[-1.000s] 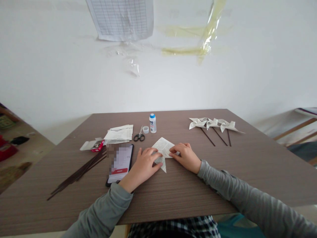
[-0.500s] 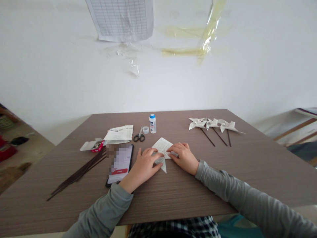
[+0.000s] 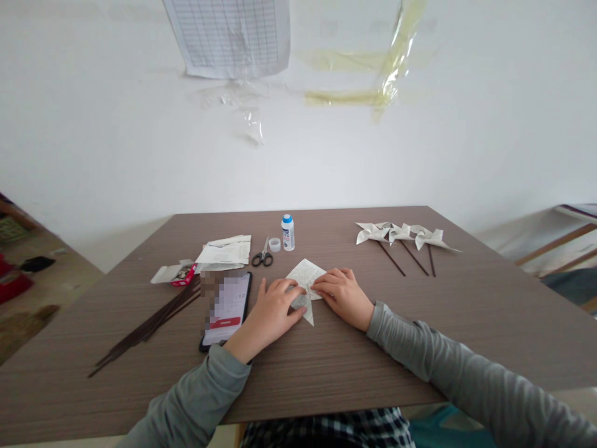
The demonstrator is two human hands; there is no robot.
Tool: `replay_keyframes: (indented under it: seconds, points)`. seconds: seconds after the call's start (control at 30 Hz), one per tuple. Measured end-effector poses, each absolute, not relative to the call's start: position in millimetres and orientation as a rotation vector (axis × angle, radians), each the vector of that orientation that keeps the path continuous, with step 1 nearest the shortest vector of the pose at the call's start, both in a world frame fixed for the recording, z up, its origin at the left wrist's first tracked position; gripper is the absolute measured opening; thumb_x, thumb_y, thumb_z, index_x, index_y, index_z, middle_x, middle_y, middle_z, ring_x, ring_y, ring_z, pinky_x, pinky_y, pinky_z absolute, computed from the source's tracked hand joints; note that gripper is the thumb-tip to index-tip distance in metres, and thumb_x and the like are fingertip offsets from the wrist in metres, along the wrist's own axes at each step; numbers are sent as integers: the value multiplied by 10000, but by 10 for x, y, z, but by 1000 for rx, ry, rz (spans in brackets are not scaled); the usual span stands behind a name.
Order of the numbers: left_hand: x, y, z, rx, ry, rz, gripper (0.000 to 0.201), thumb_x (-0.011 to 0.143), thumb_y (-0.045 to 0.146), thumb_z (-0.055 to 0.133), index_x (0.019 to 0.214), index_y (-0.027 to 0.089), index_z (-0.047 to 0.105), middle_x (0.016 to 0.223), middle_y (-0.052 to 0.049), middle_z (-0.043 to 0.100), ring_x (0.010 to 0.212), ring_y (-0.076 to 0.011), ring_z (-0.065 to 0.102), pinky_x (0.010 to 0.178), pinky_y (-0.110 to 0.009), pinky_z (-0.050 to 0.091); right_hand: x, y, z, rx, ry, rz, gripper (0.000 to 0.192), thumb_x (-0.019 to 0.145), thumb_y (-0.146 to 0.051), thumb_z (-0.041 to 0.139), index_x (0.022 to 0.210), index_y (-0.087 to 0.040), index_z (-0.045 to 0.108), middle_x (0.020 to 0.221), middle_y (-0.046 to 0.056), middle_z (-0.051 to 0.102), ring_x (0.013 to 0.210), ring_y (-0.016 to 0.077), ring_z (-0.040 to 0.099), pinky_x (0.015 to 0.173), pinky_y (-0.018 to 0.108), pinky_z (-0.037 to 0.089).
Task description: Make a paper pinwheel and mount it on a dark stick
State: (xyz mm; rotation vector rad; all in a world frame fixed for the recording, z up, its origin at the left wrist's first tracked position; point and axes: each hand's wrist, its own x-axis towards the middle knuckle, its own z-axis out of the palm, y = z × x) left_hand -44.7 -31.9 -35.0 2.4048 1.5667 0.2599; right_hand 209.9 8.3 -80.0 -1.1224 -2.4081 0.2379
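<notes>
A small printed sheet of paper [image 3: 305, 272], with pointed flaps, lies on the table between my hands. Its middle is partly hidden by fingers. My left hand [image 3: 278, 305] holds the sheet's left side, thumb on the near flap and fingertips by the centre. From the other side, my right hand [image 3: 344, 294] has its fingers bunched together on the paper near the centre, gripping its right part. A phone [image 3: 227, 314] lies just left of my left wrist, its screen lit.
Beyond the sheet stand a glue bottle [image 3: 288, 234], a clear tape roll [image 3: 275, 244] and scissors [image 3: 262, 257]. At left are stacked papers [image 3: 224, 254], a small red box [image 3: 184, 274] and dark sticks [image 3: 144, 323]. Three paper pinwheels [image 3: 401, 233] lie at the back right.
My right hand's fingertips have shifted slightly left toward the sheet's centre, closer to my left fingers. My left hand stays nearly still.
</notes>
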Motion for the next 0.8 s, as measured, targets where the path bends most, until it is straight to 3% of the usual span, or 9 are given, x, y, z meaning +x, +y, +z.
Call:
replay_keyframes:
  seconds: [0.23,0.57,0.8]
  points:
    - [-455,-313,-374,2412,1556,273,386,1163,282,804,1541,301,885,1680,-160,809,1644,-470,686,1476,-937,333,2104,58,-778,-1166,-2449,224,376,1245,-245,627,1329,-383,966,1460,85,941,1383,402,816,1281,654,548]
    - [-455,-314,-382,2448,1566,225,476,1172,287,790,1639,342,861,1731,-158,777,1670,-483,657,1474,-956,329,2153,130,-982,-1072,-2405,55,353,1241,-218,660,1335,-354,972,1370,87,944,1280,342,817,1225,578,555]
    - [-455,-311,-390,2470,1567,212,486,1188,323,781,1666,383,848,1731,-145,776,1667,-467,655,1476,-943,348,2165,126,-948,-1094,-2398,126,350,1238,-201,670,1316,-350,977,1378,101,937,1281,358,821,1247,599,528]
